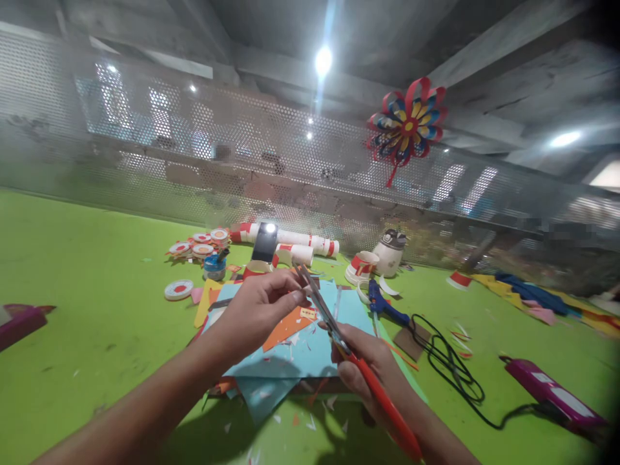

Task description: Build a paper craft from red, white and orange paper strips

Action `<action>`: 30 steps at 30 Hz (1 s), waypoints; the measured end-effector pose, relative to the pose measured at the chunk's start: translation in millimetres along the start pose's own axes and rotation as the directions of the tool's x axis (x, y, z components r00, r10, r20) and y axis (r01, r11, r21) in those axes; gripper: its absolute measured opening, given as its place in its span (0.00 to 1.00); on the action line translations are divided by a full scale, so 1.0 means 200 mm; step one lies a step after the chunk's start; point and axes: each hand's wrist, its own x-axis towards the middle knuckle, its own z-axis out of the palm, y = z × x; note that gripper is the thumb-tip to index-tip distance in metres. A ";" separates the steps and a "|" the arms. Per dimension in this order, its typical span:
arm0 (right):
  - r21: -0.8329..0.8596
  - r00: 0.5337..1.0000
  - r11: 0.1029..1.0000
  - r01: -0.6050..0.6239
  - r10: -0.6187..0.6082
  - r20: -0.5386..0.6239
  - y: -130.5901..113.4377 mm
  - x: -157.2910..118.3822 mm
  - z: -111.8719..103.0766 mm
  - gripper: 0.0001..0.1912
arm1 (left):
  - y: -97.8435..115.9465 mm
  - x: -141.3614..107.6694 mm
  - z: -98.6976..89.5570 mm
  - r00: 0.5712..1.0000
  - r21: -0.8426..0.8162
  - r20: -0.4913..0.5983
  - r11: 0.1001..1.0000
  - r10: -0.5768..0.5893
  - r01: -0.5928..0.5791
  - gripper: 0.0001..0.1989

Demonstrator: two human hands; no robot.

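Head view, inspected from my remote station; the light-blue paper [290,365] serves as reference for all places. Left hand [267,298]: fingers pinched on a small pale piece [307,292] above the paper's middle, its outline mostly hidden. Right hand [364,354]: wrapped around the orange-handled scissors [345,349], above the paper's right part, blades reaching the left fingertips. An orange sheet [281,330] lies on the paper; a blue glue gun [394,312] lies just right of it on the worktop [97,278]. Finding: I judge the step to be trimming the small piece. The next move should call for a steady pinch, fingertips clear of the blades.
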 end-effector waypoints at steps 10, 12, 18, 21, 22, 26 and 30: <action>-0.064 0.999 0.998 -0.026 0.024 -0.035 0.00 -0.01 0.02 0.26 | -0.01 0.00 0.00 0.999 -0.027 0.008 0.999 -0.032 0.032 0.08; -0.078 0.999 0.997 -0.029 0.026 -0.040 0.00 -0.02 0.02 0.25 | -0.03 0.00 0.00 0.999 -0.079 0.020 0.996 -0.046 0.048 0.08; -0.089 0.996 0.993 -0.083 0.082 -0.024 -0.01 -0.01 0.02 0.23 | -0.07 0.01 0.00 0.991 -0.277 0.046 0.952 -0.126 0.134 0.06; -0.068 0.992 0.989 -0.128 0.127 -0.011 -0.02 -0.01 0.02 0.24 | -0.07 0.02 -0.01 0.979 -0.363 0.076 0.909 -0.192 0.206 0.06; -0.061 0.990 0.988 -0.142 0.142 -0.005 -0.03 -0.01 0.02 0.24 | -0.08 0.03 -0.02 0.973 -0.386 0.086 0.893 -0.214 0.230 0.05; -0.054 0.986 0.985 -0.165 0.167 0.022 -0.03 -0.01 0.03 0.24 | -0.10 0.05 -0.03 0.956 -0.445 0.097 0.847 -0.277 0.291 0.03; -0.045 0.984 0.984 -0.173 0.175 0.043 -0.04 0.00 0.02 0.23 | -0.12 0.06 -0.04 0.947 -0.440 0.105 0.840 -0.303 0.318 0.02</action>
